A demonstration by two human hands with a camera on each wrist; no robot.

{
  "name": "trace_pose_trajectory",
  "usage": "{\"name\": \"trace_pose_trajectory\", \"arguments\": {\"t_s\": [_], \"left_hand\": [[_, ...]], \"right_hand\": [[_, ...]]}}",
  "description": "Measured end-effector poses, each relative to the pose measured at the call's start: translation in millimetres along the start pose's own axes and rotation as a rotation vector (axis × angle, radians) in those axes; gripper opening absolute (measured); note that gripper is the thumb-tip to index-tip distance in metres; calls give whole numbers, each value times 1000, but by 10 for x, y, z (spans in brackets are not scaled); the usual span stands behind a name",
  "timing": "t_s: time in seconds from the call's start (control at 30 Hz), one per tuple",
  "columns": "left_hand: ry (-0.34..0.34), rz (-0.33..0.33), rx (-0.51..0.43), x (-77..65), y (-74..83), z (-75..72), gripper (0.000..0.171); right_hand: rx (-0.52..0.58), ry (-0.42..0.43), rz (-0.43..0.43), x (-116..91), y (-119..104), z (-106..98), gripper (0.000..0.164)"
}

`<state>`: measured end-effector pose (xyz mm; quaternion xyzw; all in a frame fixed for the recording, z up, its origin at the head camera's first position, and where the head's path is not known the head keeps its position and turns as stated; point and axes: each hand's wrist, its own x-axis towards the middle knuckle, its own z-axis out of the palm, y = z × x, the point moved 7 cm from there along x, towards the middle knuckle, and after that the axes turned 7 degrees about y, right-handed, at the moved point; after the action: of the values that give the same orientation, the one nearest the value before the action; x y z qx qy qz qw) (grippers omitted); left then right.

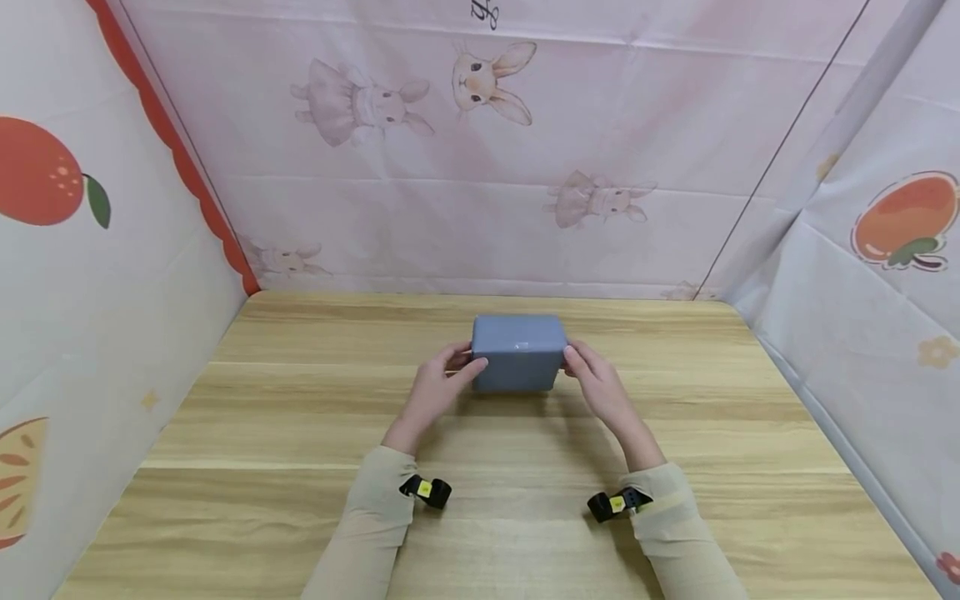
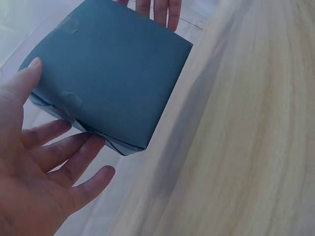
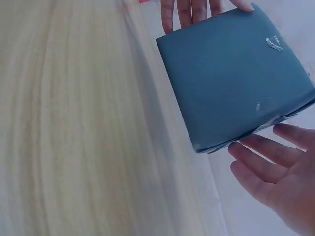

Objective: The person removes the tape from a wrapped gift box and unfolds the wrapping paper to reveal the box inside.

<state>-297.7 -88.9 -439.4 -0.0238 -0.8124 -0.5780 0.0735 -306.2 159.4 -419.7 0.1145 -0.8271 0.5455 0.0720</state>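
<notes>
A box wrapped in blue-grey paper (image 1: 516, 367) is held between both hands toward the back of the table. Bits of clear tape (image 3: 273, 44) shine on the paper, and folded flaps show along its ends. My left hand (image 1: 438, 387) grips the left end, thumb at the front edge and fingertips against the folded end. At the opposite end, my right hand (image 1: 600, 385) holds the box with its thumb near the top front corner. In both wrist views the fingers are spread and bent against the ends. Faint shadows lie on the wood below the box.
The wood-grain table (image 1: 517, 517) runs back to a pink cloth wall (image 1: 480, 233) printed with rabbits. White cloth walls with fruit prints stand at the left (image 1: 112, 308) and right (image 1: 862, 333). A black wrist camera (image 1: 429, 492) sits on each sleeved wrist.
</notes>
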Motion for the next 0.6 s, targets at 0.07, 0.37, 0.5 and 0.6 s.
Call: {"name": "trace_pose_trajectory", "arguments": {"t_s": [0.07,0.37,0.5,0.6], "left_hand": [[7,5,4,-3,3,-2,58],[9,24,3,7,14,23,56],[18,23,-6,6,17,28,53],[24,26,-7,-1,35,29,51]], "right_hand": [[-10,-6,0,-3,-10,9,48],[-58,-36,-1,-29,-160,24,55],[-81,-12,21,22,43,32,58],[-96,11,31,29,66,16,58]]}}
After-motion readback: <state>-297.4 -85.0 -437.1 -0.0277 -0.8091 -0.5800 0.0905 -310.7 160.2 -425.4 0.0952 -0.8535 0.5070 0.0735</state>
